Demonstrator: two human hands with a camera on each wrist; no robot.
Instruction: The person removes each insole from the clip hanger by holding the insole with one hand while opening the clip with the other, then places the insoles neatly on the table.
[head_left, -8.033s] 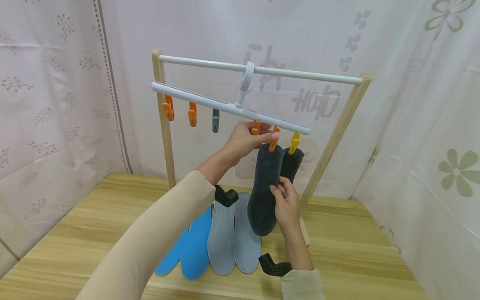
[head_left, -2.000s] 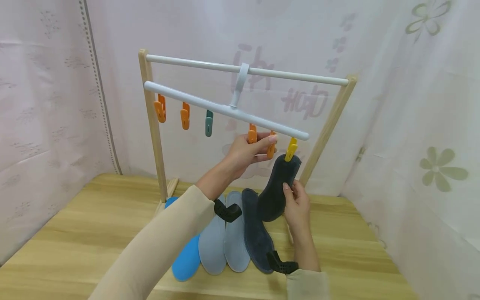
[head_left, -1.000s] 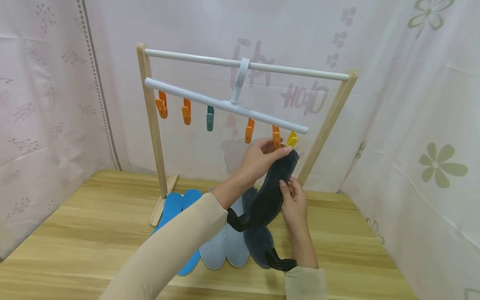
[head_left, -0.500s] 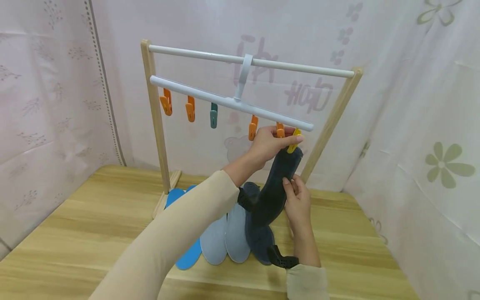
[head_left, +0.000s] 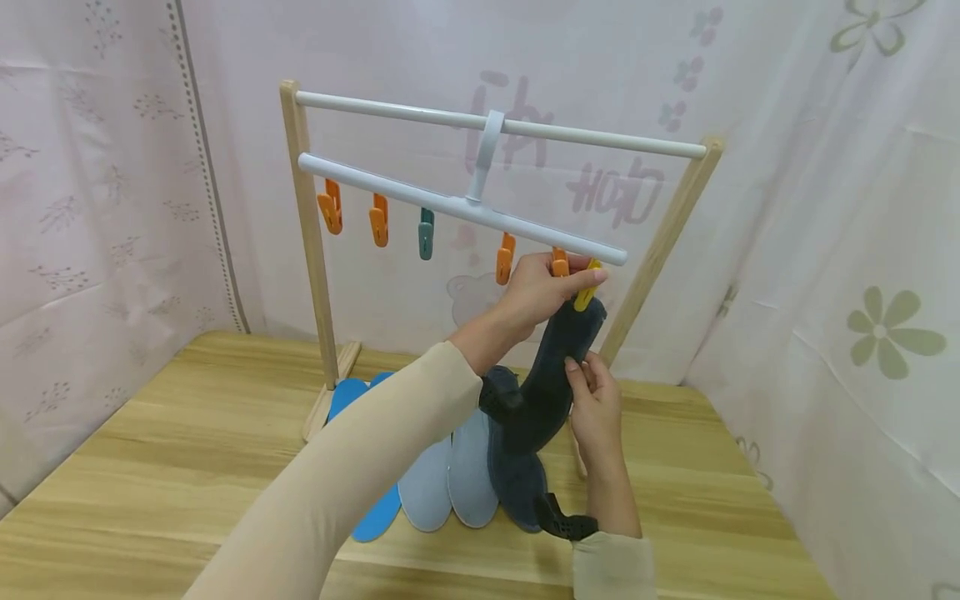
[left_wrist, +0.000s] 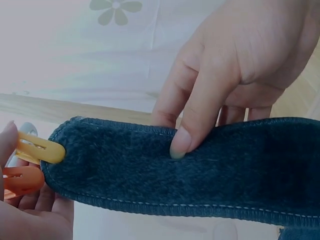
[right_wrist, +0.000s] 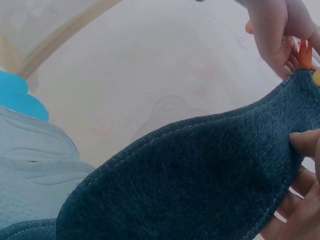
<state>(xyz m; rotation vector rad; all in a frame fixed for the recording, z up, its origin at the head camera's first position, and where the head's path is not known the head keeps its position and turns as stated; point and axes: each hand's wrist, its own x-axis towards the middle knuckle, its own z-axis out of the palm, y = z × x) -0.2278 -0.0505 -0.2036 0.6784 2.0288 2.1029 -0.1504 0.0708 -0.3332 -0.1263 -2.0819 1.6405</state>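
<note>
A dark fleecy insole (head_left: 553,367) hangs at a tilt from the yellow clip (head_left: 585,299) at the right end of a white hanger (head_left: 420,193). My left hand (head_left: 534,292) pinches that clip between thumb and fingers, with an orange clip (head_left: 559,262) close beside them. Partway down, my right hand (head_left: 597,412) grips the insole's right edge, thumb on the near face and fingers behind. The left wrist view shows the clip's tip overlapping the end of the fleecy insole (left_wrist: 125,165). A second dark insole (head_left: 517,492) lies on the table below, partly covered by the hanging one.
Two grey insoles (head_left: 474,479) and two blue insoles (head_left: 378,517) lie left of the dark one, partly behind my left sleeve. A wooden rack with a white rod (head_left: 600,135) carries the hanger. Orange clips (head_left: 378,221) and a green clip (head_left: 426,235) hang along it.
Eight seconds ago two dark insoles hung from clips; one now lies on the table. My left hand has gone from the orange clip to the yellow one, while my right hand keeps the other insole.
</note>
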